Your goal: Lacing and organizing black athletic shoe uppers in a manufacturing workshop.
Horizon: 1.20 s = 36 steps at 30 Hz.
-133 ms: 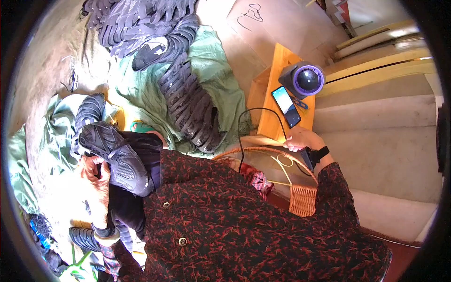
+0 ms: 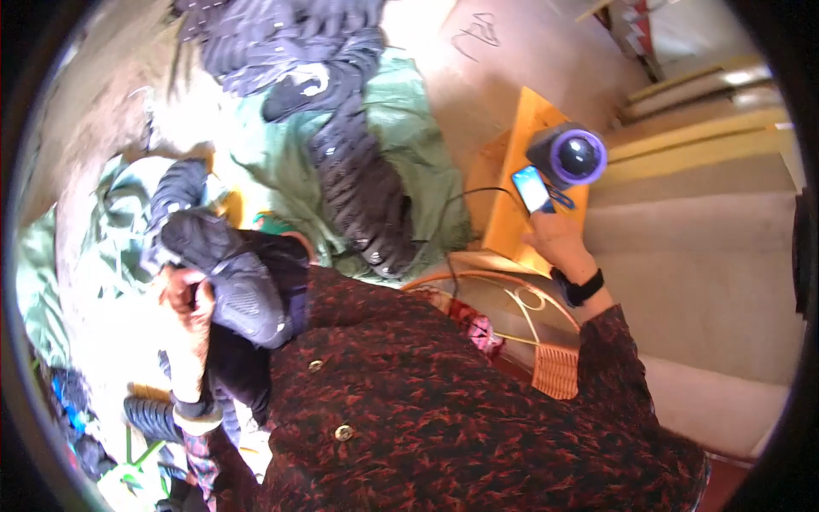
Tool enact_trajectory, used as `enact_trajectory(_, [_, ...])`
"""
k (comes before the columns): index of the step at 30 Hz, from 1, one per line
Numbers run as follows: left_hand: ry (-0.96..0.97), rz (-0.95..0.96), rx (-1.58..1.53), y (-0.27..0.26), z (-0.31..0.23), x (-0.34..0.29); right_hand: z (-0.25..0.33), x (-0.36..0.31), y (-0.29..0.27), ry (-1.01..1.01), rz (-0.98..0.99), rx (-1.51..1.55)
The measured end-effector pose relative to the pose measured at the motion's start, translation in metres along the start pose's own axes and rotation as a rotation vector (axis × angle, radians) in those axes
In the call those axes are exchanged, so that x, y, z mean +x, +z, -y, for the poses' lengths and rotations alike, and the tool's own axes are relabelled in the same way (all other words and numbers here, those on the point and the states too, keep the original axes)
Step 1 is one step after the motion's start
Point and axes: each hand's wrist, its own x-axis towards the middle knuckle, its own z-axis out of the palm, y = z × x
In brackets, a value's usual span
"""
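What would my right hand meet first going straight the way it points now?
Probably the phone: your right hand appears right at its near end, though blur and unclear depth hide whether they touch.

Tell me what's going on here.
A person has the left hand at the edge of a black shoe upper by the lap; blur hides the exact grip. The right hand covers the lower end of a lit phone on a wooden stand. More dark uppers lie in an overlapping row on green cloth.
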Motion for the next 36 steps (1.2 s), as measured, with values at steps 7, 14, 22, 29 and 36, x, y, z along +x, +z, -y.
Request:
enact_trajectory(7, [-0.18, -0.02, -0.103, -0.006, -0.001, -0.005, 0.174, 0.091, -0.089, -0.419, -0.382, 0.607])
enact_trajectory(14, [-0.018, -0.02, 0.323, -0.024, -0.028, 0.009, 0.347, 0.129, -0.104, -0.951, -0.252, 0.898])
enact_trajectory(22, [0.029, -0.092, 0.608, -0.053, -0.03, 0.006, 0.392, 0.123, -0.078, -0.954, -0.102, 0.691])
enact_trajectory(29, [-0.359, -0.199, 0.872, -0.241, 0.119, -0.135, 0.39, 0.128, -0.08, -0.947, -0.091, 0.683])
enact_trajectory(36, [-1.019, -0.136, 1.095, -0.441, 0.255, -0.355, 0.385, 0.132, -0.09, -1.013, -0.018, 0.722])
